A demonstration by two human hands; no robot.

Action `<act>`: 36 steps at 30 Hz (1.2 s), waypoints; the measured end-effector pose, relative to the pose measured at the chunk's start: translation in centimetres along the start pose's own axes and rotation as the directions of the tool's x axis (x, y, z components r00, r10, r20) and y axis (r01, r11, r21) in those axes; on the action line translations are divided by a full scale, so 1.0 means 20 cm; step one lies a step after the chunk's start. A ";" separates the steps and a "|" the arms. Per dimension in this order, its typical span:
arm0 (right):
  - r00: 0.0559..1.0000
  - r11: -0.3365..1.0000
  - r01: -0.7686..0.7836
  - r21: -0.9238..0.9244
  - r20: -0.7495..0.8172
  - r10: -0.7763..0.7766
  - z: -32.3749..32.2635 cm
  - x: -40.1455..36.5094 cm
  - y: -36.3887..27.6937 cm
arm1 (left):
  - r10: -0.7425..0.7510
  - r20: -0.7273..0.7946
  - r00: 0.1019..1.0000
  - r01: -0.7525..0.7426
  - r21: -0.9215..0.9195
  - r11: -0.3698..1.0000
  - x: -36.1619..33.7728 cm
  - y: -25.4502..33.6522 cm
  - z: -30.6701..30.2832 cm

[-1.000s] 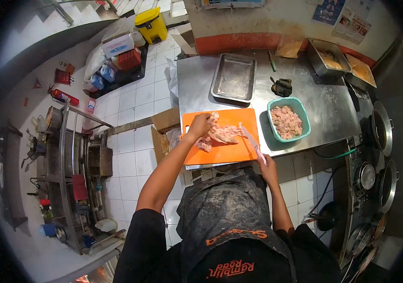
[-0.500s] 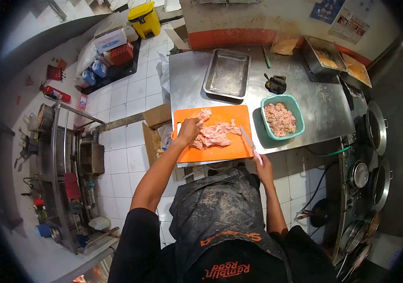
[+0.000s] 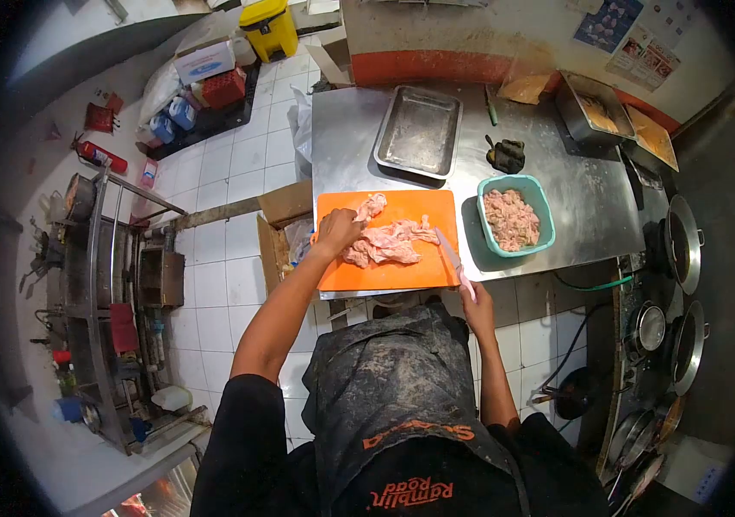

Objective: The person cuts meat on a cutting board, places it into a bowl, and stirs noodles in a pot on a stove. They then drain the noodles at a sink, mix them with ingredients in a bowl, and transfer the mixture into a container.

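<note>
On the orange cutting board (image 3: 419, 205) lies a spread of raw, pale pink meat, perhaps chicken (image 3: 389, 243). My left hand (image 3: 339, 233) is at the meat's left side, its fingers closed on a piece by a small lump (image 3: 372, 207) near the board's upper left. In my right hand (image 3: 477, 312), below the board's lower right corner, is the pink handle of a knife (image 3: 451, 252). Its blade points up and left, its tip beside the meat's right end. A turquoise tub (image 3: 545, 211) of cut meat (image 3: 511, 220) stands to the right of the board.
An empty metal tray (image 3: 420, 133) lies behind the board on the steel table (image 3: 595, 194). Farther right are a dark cloth-like bundle (image 3: 505, 155), a green-handled tool (image 3: 491, 108) and a deep metal pan (image 3: 587, 121). Woks (image 3: 686, 246) line the right side.
The view has shifted slightly. My left hand has moved a little left along the meat. The knife stays in my right hand in nearly the same place.
</note>
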State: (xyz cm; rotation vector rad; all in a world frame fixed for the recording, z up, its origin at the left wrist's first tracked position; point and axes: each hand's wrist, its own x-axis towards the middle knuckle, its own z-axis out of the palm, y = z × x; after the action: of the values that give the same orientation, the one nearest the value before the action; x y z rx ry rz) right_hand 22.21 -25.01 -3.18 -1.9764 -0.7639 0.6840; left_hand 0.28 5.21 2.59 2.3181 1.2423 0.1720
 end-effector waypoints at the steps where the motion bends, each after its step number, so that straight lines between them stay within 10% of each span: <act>1: 1.000 1.000 0.016 -0.008 -0.001 -0.016 0.00 0.00 0.00 | -0.002 0.001 1.000 0.002 0.001 1.000 0.01 -0.01 0.02; 4: 1.000 1.000 0.004 0.002 0.016 -0.004 0.00 -0.01 -0.01 | -0.029 -0.012 1.000 0.030 0.091 0.995 -0.01 0.02 0.04; 7: 1.000 1.000 -0.020 0.020 0.014 0.019 0.00 -0.02 -0.05 | 0.277 -0.375 0.885 -0.189 0.254 0.949 -0.11 0.14 0.04; 11: 0.997 0.997 -0.072 0.038 0.036 0.071 -0.01 -0.04 -0.10 | 0.521 0.168 0.837 -0.545 0.165 0.822 -0.20 0.28 0.15; 13: 0.999 0.999 -0.046 0.019 0.017 0.045 0.01 -0.02 -0.05 | 0.635 0.118 0.764 -0.645 0.182 0.742 -0.20 0.25 0.31; 21: 0.999 1.000 -0.011 0.019 -0.038 0.012 -0.01 -0.01 -0.04 | 0.472 0.103 0.875 -0.444 -0.214 0.870 -0.10 0.34 0.30; 23: 0.998 1.000 -0.016 0.012 -0.056 0.017 -0.01 -0.03 -0.02 | 0.187 0.481 0.857 0.156 -0.587 0.794 -0.09 0.36 0.25; 28: 0.999 0.999 -0.030 0.027 -0.036 0.031 -0.01 -0.03 0.04 | 0.185 0.363 0.913 0.081 -0.608 0.790 -0.03 0.29 0.35; 30: 0.999 0.999 -0.015 0.039 -0.033 0.017 -0.01 -0.03 0.03 | 0.314 0.048 0.948 -0.260 -0.449 0.855 -0.02 0.27 0.36; 36: 0.996 0.994 -0.090 0.056 0.012 0.090 -0.03 -0.02 -0.04 | 0.140 0.200 0.970 0.019 -0.632 0.774 -0.05 0.36 0.18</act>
State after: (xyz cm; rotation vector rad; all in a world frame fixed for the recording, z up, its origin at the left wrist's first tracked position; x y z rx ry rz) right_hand 22.16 -25.26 -2.22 -1.9667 -0.6572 0.7600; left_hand 6.32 -0.29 3.18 1.7230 0.8164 0.2780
